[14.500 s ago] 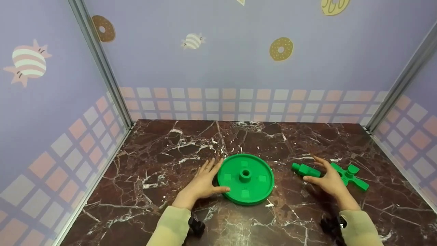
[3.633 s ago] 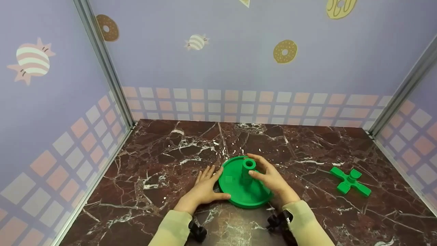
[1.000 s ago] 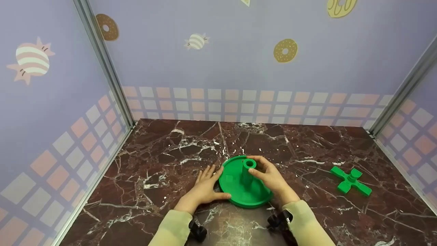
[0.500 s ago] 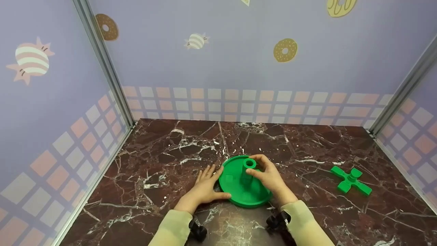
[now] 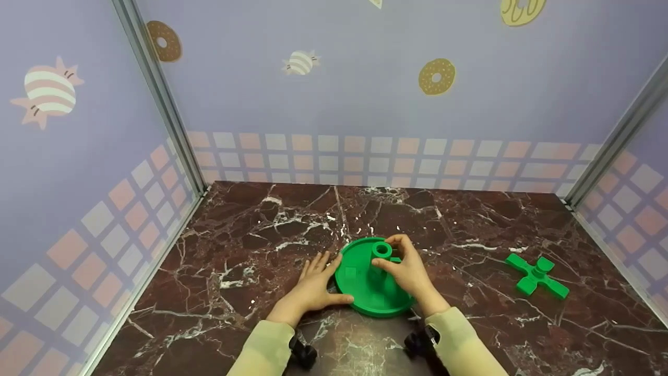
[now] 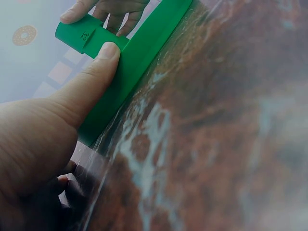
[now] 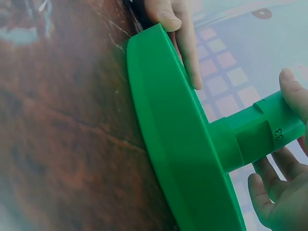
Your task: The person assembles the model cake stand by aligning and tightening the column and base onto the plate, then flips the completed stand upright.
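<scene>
A round green base (image 5: 360, 303) with a raised rim lies flat on the tabletop. From its middle rises a green post (image 5: 377, 265) with a hollow round top, marked with numbers in the wrist views. My right hand (image 5: 413, 271) pinches this post near the top, thumb on the near side and fingers behind it. In the right wrist view, the post (image 7: 257, 134) stands straight on the base, its lower end hidden inside. My left hand (image 5: 311, 287) rests against the base's left rim with fingers spread and straight. Its thumb (image 6: 96, 77) presses over the rim.
A green cross-shaped piece (image 5: 537, 277) with a short round stub lies on the dark marbled tabletop (image 5: 235, 324), right of the base. Patterned wall panels (image 5: 334, 94) stand at the back and both sides, joined by metal corner posts.
The post first lay on the tabletop beside the cross-shaped piece; now it stands upright in the base. Lately my right hand has turned about it, thumb shifting left. My left hand stays put.
</scene>
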Tool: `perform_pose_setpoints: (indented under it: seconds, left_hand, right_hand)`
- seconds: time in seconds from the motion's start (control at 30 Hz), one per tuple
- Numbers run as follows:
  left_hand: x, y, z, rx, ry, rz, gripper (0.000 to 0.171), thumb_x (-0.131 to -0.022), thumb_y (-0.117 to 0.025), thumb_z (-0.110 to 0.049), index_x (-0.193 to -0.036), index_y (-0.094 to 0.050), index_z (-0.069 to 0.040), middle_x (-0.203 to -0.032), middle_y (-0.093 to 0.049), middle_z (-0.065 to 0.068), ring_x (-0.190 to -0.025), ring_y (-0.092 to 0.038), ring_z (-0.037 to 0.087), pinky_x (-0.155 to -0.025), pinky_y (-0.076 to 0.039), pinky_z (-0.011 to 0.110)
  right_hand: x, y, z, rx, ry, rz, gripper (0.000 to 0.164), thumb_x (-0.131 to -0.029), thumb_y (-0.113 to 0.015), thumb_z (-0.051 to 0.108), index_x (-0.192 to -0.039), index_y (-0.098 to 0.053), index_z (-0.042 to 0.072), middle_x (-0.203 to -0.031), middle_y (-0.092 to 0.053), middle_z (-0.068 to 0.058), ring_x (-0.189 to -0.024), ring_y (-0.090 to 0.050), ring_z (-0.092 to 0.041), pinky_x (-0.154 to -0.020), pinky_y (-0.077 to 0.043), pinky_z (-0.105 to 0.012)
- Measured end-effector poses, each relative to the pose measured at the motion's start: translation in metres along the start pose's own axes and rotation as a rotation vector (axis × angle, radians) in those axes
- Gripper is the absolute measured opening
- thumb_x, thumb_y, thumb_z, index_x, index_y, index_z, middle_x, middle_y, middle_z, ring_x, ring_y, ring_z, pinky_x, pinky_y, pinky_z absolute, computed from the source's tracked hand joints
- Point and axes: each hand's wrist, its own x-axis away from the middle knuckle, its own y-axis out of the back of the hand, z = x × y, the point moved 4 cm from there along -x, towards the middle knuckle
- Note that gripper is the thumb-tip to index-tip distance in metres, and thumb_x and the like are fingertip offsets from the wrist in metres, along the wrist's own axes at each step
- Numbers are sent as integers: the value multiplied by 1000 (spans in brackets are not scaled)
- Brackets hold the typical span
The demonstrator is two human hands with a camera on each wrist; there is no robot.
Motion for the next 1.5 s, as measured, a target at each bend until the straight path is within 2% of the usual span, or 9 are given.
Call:
perform_pose_setpoints:
  seconds: [0.13,0.23,0.4,0.5,0.57,0.8,1.1,1.37,1.5]
  left_hand:
    - [0,0,0,5,-6,-4,111,-82,-78,-62,-166,-23,-15,-171,-15,24,-161,-6,44,-130,-2,63]
    - [0,0,0,10,-6,-4,111,-82,-78,-62,-166,-23,-16,-171,-14,24,-161,-5,44,-130,-1,63]
    - [-1,0,0,1,-7,-6,112,-81,-79,-63,-166,-23,-16,-171,-15,24,-161,-6,44,-130,-2,63]
    - [-1,0,0,-5,-4,-3,112,-81,-78,-64,-166,-23,-17,-171,-15,23,-161,-5,44,-130,-1,63]
    - [-1,0,1,-2,-5,-2,112,-81,-78,-64,-166,-23,-16,-171,-15,24,-161,-6,44,-130,-1,63]
    - [0,0,0,14,-4,-5,113,-80,-79,-64,-166,-23,-16,-171,-15,24,-161,-5,44,-130,-1,63]
    - [0,-1,0,14,11,0,111,-82,-78,-63,-166,-22,-17,-172,-14,23,-161,-6,43,-130,-2,63]
    - [-1,-2,0,-9,3,-9,112,-81,-78,-63,-166,-22,-16,-171,-15,24,-161,-7,44,-130,-3,63]
    - [-1,-3,-1,-17,3,-15,112,-81,-79,-63,-166,-23,-15,-171,-15,25,-160,-8,44,-130,-3,63]
  right_hand:
    - [0,0,0,25,20,7,46,-85,-84,10,-119,-54,5,-114,-68,-15,-111,-63,-33,-98,-53,-50]
    - [-1,2,-2,4,25,53,48,-89,-81,10,-128,-54,3,-120,-67,-17,-114,-62,-31,-100,-52,-48]
    - [-2,8,-5,-162,20,262,56,-100,-65,9,-152,-44,1,-147,-54,-27,-130,-60,-19,-108,-49,-29]
    - [-1,9,-6,-237,28,382,60,-102,-62,8,-156,-38,-4,-155,-44,-33,-133,-57,-6,-108,-48,-20]
    - [-1,10,-6,-247,38,415,62,-102,-62,8,-156,-35,-7,-155,-41,-36,-131,-58,-1,-106,-49,-18]
    - [-2,11,-7,-178,21,363,59,-101,-66,12,-152,-43,-6,-148,-53,-28,-121,-62,0,-101,-52,-20]
    - [-3,10,-6,-104,64,333,55,-99,-67,11,-147,-47,-8,-145,-56,-29,-122,-61,-4,-102,-50,-20]
    - [-3,10,-7,-64,86,295,53,-98,-69,10,-145,-50,-7,-142,-60,-27,-125,-63,-16,-103,-51,-25]
    - [-3,9,-10,-56,109,268,52,-97,-69,10,-143,-52,-7,-141,-61,-26,-123,-63,-8,-103,-51,-24]
